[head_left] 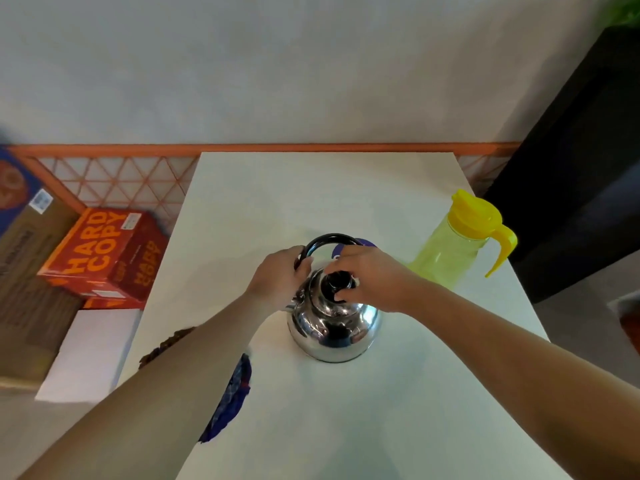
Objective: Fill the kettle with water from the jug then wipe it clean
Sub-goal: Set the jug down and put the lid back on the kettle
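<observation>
A shiny steel kettle (334,329) stands upright in the middle of the white table (311,188). Its black arched handle (332,238) rises behind my hands. My left hand (282,275) grips the left end of that handle. My right hand (372,277) closes its fingers on the black lid knob (337,282) on top of the kettle. A yellow-green see-through jug (457,244) with a yellow lid and handle stands to the right of the kettle. A blue checked cloth (230,398) lies on the table at the near left, partly hidden under my left forearm.
An orange "HARD COPY" box (104,254) and brown cartons sit on the floor left of the table. A dark cabinet (581,168) stands at the right. A purple round object (363,244) peeks out behind my right hand. The wall runs behind the table.
</observation>
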Demonstrator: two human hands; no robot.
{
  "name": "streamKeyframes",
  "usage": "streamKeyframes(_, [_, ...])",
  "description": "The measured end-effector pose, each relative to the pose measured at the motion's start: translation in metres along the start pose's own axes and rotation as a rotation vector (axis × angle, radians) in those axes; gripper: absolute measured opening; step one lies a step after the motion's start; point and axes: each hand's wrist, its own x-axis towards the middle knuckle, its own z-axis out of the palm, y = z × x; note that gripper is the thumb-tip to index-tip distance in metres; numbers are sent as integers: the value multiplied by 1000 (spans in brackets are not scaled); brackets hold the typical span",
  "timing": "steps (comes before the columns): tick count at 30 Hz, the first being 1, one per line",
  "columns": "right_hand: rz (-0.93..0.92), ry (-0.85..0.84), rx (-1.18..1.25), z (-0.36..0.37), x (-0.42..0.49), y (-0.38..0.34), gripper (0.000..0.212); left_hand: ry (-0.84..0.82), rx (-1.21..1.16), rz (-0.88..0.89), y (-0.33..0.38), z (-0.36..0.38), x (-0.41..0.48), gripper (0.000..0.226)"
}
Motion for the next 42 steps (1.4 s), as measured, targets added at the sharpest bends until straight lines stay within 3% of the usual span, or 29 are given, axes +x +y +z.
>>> streamKeyframes(16, [48, -92, -153, -2, 13, -10, 40, -39, 45, 65, -3, -4, 9, 22])
streamKeyframes(20, [74, -82, -146, -2, 15, -11, 44, -14, 156, 59, -1, -6, 9, 27])
streamKeyframes(26, [122, -26, -79, 8, 8, -8, 50, 229, -225, -168, -26, -24, -19, 40])
streamKeyframes(29, [107, 22, -58, 16, 2, -5, 50, 211, 1, -317, -74, -29, -60, 32])
streamKeyframes(33, [47, 167, -43, 26, -18, 0, 59, -36, 364, -580, -123, -21, -126, 38])
streamKeyframes(38, [-38, 358, -45, 31, -44, 0, 54, -43, 368, -652, -128, 1, -173, 62])
streamKeyframes(42, [-111, 409, -27, 37, -61, -6, 39, 52, 301, -593, -117, 11, -183, 48])
